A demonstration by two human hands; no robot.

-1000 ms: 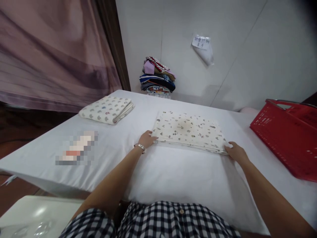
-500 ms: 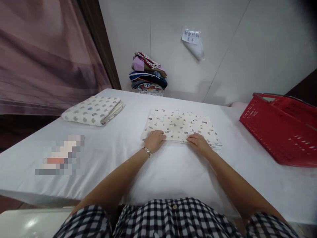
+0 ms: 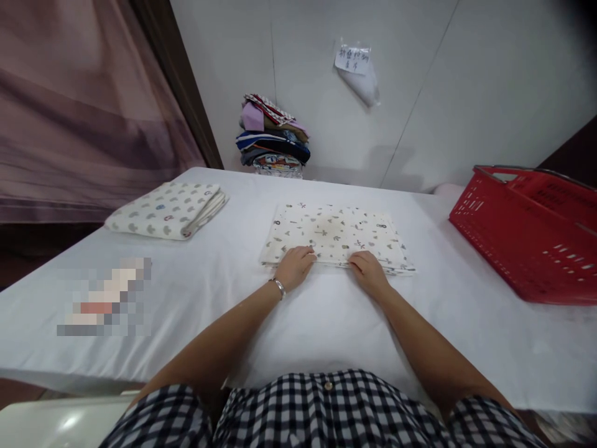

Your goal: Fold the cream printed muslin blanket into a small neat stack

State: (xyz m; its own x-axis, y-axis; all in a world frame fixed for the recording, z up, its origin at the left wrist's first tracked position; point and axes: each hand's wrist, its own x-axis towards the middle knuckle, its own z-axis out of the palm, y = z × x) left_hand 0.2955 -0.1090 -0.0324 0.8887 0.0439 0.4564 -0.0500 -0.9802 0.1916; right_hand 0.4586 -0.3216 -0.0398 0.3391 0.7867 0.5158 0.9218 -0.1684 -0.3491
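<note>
A white cloth (image 3: 333, 229) with a small grey plant print lies folded into a flat rectangle in front of me. My left hand (image 3: 295, 269) holds its near edge left of the middle, fingers curled together over the fabric. Farther right on that same edge, my right hand (image 3: 369, 274) pinches the cloth, with the thumb side turned inward. The layers show along the near edge, and my fingertips are partly hidden. To the left rests a second folded cloth (image 3: 163, 210), thicker, cream with grey shapes, apart from both hands.
A red plastic basket (image 3: 527, 236) stands on the right of the white-covered table (image 3: 205, 298). At the left lies a blurred-out item (image 3: 109, 292). Behind the table rises a stack of folded fabrics (image 3: 275, 140) against the wall, below and left of a taped note (image 3: 353, 60).
The view has shifted slightly, so most things sit a little farther left. My right hand has moved slightly inward along the near edge; both hands remain at the cloth, which keeps its folded shape.
</note>
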